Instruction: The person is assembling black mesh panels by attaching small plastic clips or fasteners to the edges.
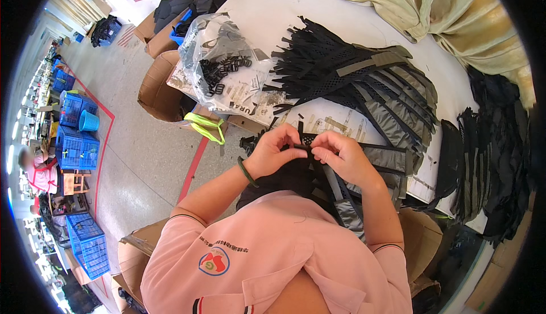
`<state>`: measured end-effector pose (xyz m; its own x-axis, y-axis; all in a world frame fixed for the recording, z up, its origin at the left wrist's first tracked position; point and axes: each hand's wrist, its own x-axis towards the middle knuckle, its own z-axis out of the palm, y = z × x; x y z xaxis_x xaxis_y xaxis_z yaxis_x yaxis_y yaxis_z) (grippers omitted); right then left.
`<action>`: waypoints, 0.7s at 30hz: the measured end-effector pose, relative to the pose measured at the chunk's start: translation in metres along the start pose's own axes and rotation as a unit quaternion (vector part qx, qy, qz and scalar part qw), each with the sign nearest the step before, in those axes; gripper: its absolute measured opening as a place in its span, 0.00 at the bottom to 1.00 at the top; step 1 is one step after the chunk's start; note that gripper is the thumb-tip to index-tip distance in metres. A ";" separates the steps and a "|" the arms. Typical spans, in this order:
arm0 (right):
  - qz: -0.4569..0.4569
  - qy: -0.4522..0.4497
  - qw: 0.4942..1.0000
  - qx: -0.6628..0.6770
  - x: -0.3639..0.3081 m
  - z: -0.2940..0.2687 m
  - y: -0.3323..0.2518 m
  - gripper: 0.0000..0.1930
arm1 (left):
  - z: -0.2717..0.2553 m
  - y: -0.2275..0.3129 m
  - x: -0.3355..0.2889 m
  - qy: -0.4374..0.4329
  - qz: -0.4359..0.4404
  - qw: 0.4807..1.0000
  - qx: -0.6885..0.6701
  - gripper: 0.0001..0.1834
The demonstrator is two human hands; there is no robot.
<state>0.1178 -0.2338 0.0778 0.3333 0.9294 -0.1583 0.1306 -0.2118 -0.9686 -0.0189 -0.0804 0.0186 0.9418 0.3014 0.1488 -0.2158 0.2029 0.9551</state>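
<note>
My left hand [277, 150] and my right hand [341, 156] meet close together in front of my chest, thumbs and fingertips pinched. Between them they grip a narrow black strap [301, 148]; whether a buckle sits on it is too small to tell. A grey and black fabric strap piece [348, 214] hangs below my right hand and appears joined to the strap. Just beyond my hands, a pile of similar grey and black strap pieces [392, 100] is fanned over the white table [267, 7]. A clear plastic bag [213, 41] of black plastic buckles [219, 72] lies left of the pile.
Open cardboard boxes [162, 89] stand at the table's left edge, with a bright yellow-green strip [205, 127] hanging near them. More black pieces [475, 160] lie at the right. Blue crates [77, 149] and a person in pink [42, 172] are far left. Curtains [392, 1] border the table's back.
</note>
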 end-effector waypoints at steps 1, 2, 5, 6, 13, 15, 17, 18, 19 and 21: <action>0.007 0.050 0.999 0.012 -0.001 0.002 0.000 0.07 | 0.001 0.000 0.002 0.000 -0.001 1.000 0.001 0.14; 0.007 0.050 0.999 0.013 -0.003 0.006 -0.001 0.07 | 0.002 0.001 0.003 0.033 0.009 0.999 -0.015 0.14; -0.044 0.086 0.995 -0.011 -0.005 0.023 -0.002 0.07 | 0.003 0.001 0.004 0.074 0.014 0.997 -0.027 0.13; -0.068 0.124 0.990 -0.018 -0.004 0.031 0.000 0.07 | 0.005 0.001 0.004 0.083 0.016 0.996 -0.040 0.13; -0.074 0.210 0.974 0.041 0.000 0.042 0.016 0.04 | 0.009 0.003 0.001 0.060 0.066 0.996 0.013 0.12; -0.053 0.198 0.974 0.093 -0.001 0.040 0.019 0.04 | 0.004 0.000 -0.002 0.042 0.085 0.992 0.087 0.12; 0.041 0.142 0.954 0.260 -0.001 0.036 0.020 0.05 | 0.000 -0.001 -0.005 0.025 0.104 0.981 0.160 0.13; 0.041 0.142 0.954 0.260 -0.001 0.035 0.022 0.05 | -0.001 -0.001 -0.007 0.016 0.088 0.985 0.150 0.14; 0.044 0.119 0.942 0.312 -0.002 0.034 0.024 0.05 | 0.000 0.001 -0.007 0.006 0.071 0.988 0.140 0.15; 0.047 0.094 0.926 0.363 -0.002 0.034 0.025 0.06 | 0.010 0.009 -0.005 0.013 0.084 0.992 0.095 0.16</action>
<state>0.0884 -0.2306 0.0474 0.4770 0.8338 -0.2779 -0.5465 0.0338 -0.8368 -0.0226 -0.0896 0.0286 0.8892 0.3398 0.3064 -0.3151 -0.0307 0.9486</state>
